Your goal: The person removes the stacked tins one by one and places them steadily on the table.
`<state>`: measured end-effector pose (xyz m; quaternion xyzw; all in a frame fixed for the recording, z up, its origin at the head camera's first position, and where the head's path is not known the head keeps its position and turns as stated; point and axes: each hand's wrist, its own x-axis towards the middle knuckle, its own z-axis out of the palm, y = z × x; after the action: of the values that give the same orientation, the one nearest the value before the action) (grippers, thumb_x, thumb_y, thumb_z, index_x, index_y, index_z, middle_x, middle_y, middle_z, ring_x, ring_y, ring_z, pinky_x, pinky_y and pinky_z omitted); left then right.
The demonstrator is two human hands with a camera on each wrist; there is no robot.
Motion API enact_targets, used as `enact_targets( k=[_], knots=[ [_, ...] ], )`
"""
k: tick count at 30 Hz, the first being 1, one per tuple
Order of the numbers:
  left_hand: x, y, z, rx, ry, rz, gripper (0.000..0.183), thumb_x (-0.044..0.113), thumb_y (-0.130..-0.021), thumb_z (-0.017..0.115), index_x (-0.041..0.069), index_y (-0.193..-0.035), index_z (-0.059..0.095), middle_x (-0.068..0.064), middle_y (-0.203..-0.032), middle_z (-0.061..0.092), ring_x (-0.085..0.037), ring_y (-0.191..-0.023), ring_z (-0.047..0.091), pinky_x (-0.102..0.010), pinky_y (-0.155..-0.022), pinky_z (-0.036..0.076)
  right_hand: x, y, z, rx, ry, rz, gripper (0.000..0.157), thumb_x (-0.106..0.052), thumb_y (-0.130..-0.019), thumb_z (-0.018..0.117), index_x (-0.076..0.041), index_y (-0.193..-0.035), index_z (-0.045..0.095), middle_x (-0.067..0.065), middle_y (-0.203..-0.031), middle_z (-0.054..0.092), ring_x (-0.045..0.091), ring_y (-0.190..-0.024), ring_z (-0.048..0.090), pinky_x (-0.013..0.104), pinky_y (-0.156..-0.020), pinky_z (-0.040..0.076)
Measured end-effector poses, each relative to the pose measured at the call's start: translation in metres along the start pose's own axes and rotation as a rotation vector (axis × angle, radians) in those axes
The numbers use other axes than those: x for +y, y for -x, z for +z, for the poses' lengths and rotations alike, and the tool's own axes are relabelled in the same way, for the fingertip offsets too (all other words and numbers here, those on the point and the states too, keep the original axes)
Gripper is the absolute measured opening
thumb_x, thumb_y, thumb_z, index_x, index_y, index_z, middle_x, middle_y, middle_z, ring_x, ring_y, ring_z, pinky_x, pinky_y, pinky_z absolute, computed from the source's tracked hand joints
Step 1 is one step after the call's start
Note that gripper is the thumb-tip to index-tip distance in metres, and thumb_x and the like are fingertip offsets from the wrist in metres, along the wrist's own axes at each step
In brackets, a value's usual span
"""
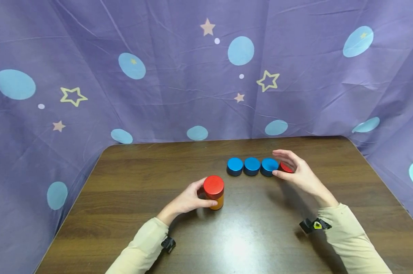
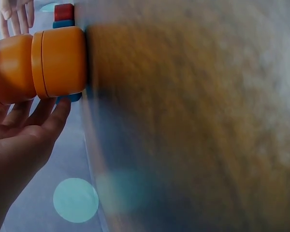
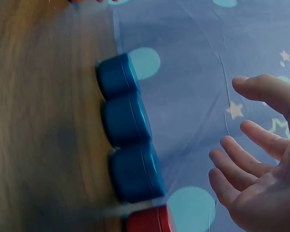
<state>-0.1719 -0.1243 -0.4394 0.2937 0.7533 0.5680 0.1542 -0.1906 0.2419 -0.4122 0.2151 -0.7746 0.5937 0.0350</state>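
My left hand (image 1: 189, 198) grips a short upright stack of round tins, thumb on the near side and fingers behind. A red tin top (image 1: 213, 185) caps the stack. Below it are orange tins (image 2: 63, 62), whose smooth sides show in the left wrist view. Over the right end of a row of tins hangs my right hand (image 1: 301, 174), fingers and thumb spread apart around nothing. Beneath it are a blue tin (image 1: 269, 165) and a red tin (image 1: 286, 168), the latter partly hidden by the hand. In the right wrist view the palm (image 3: 261, 198) shows bare.
Two more blue tins, the leftmost (image 1: 235, 166) and the middle one (image 1: 252, 166), continue the row leftward, side by side. The wooden table (image 1: 131, 213) ends at the back against a purple patterned curtain (image 1: 179, 102).
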Motion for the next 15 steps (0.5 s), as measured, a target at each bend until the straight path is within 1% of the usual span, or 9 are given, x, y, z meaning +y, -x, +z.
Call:
enact_targets(
  k=[5,10,13,15],
  knots=[
    [0.001,0.0,0.001,0.003,-0.014,-0.013,0.059,0.004,-0.081,0.076,-0.001,-0.134,0.051,-0.012,-0.123,0.06,-0.022,-0.11,0.057,-0.04,-0.096,0.045,-0.004,-0.001,0.014,-0.048,0.019,0.011,0.058,0.002,-0.083,0.073,0.004,-0.134,0.046,0.012,-0.133,0.053,0.029,-0.126,0.048,0.024,-0.104,0.035],
    [0.001,0.0,0.001,-0.002,-0.018,-0.023,0.057,0.005,-0.081,0.077,0.0,-0.133,0.052,-0.011,-0.122,0.06,-0.023,-0.11,0.057,-0.041,-0.096,0.044,-0.006,-0.002,0.028,-0.083,0.009,-0.014,0.057,0.002,-0.081,0.075,0.003,-0.132,0.049,0.019,-0.131,0.053,0.026,-0.124,0.049,0.025,-0.104,0.036],
    [0.001,0.0,0.001,-0.001,-0.025,-0.031,0.057,0.006,-0.081,0.077,0.0,-0.133,0.052,-0.01,-0.122,0.061,-0.022,-0.11,0.057,-0.039,-0.096,0.045,-0.007,-0.004,0.036,-0.106,0.011,-0.032,0.056,0.001,-0.081,0.076,0.002,-0.131,0.051,0.024,-0.131,0.052,0.028,-0.124,0.049,0.026,-0.104,0.036],
    [0.0,0.0,0.002,0.001,-0.024,-0.033,0.058,0.006,-0.081,0.077,0.001,-0.133,0.052,-0.01,-0.122,0.061,-0.022,-0.11,0.057,-0.037,-0.096,0.045,-0.008,-0.004,0.042,-0.121,0.012,-0.029,0.055,-0.001,-0.081,0.076,0.0,-0.131,0.052,0.024,-0.132,0.052,0.028,-0.124,0.049,0.026,-0.104,0.036]
  ],
)
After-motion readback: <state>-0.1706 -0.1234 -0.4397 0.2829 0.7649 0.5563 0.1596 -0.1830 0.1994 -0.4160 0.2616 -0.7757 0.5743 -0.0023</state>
